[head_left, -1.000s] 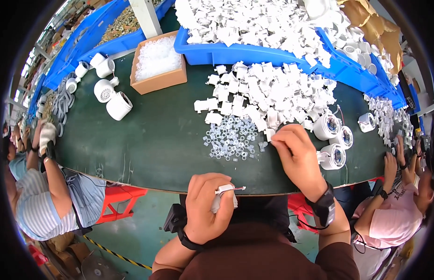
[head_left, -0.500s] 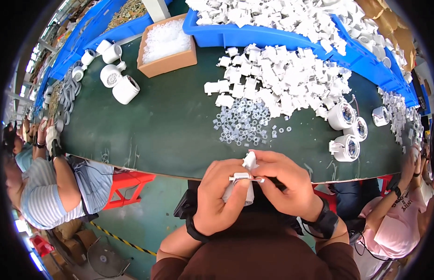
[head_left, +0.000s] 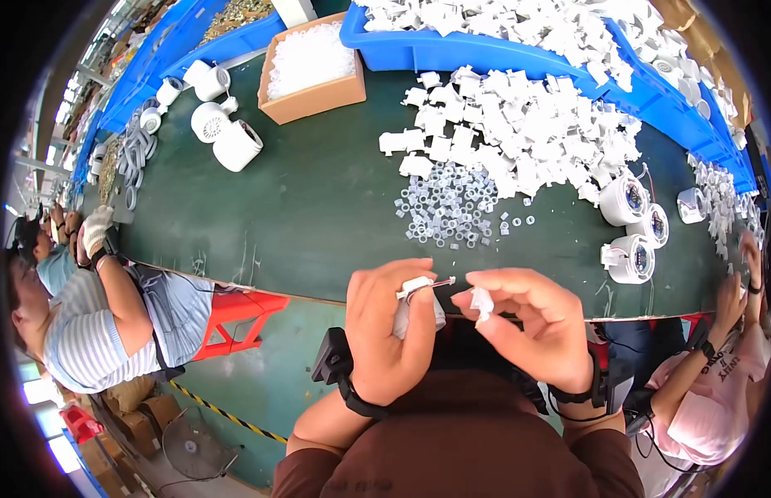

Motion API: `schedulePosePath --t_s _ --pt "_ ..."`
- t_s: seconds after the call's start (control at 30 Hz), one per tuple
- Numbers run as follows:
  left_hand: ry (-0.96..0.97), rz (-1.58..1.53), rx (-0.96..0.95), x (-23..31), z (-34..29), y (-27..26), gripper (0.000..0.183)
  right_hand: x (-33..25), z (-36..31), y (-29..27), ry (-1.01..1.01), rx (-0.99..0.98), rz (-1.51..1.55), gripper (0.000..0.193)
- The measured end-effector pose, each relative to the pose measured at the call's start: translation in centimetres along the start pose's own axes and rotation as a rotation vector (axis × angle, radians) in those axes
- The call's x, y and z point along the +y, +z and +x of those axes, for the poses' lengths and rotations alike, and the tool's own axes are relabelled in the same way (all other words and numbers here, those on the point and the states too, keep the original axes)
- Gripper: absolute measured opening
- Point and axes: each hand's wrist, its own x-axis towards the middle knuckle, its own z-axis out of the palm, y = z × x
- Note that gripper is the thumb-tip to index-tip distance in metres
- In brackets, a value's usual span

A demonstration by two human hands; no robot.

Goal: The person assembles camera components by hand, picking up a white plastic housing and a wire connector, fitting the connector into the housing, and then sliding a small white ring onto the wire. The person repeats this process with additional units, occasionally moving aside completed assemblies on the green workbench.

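Observation:
My left hand [head_left: 384,336] is wrapped round a white cylindrical plastic housing [head_left: 438,314], much of it hidden by my fingers. From its top a thin wire lead [head_left: 442,283] with a small white plug sticks out to the right. My right hand [head_left: 535,325] pinches a small white plastic part [head_left: 482,304] between thumb and fingers, apart from the housing. Beyond my hands lie a pile of small translucent rings [head_left: 448,203] and a heap of white plastic parts [head_left: 527,133] like the one pinched.
Housings with circuit boards inside [head_left: 630,259] stand at the right, other white housings [head_left: 236,148] at the left. A cardboard box of clear pieces [head_left: 315,100] and blue bins [head_left: 468,54] line the green table's [head_left: 294,216] back. Co-workers [head_left: 103,324] sit on both sides.
My hands have drawn apart. My right hand has moved right with the small white part, away from the housing in my left hand. The view has shifted slightly.

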Motion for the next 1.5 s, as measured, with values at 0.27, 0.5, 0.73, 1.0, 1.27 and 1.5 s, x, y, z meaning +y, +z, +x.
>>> schedulePosePath --t_s 0.27,0.5,0.73,1.0,1.27,1.5 --pt "0.121 0.092 0.003 0.1 0.3 0.8 0.03 2.5 0.9 2.2 -0.127 0.093 -0.077 0.047" --pt "0.116 0.077 -0.014 -0.1 -0.2 0.8 0.034 3.0 0.9 3.2 -0.14 0.199 -0.118 0.045" --pt "0.192 0.11 0.012 -0.3 -0.4 1.5 0.037 4.1 1.2 4.8 -0.354 0.399 -0.323 0.04" --pt "0.226 0.139 -0.008 -0.7 -0.3 0.8 0.03 3.5 1.0 2.2 -0.346 0.188 -0.281 0.039" --pt "0.235 0.254 -0.18 0.4 1.4 0.0 0.025 2.6 2.3 -5.3 -0.247 0.539 -1.119 0.021" --pt "0.229 0.237 -0.127 0.0 1.0 0.0 0.031 3.8 3.0 -5.6 -0.213 0.527 -0.983 0.012"
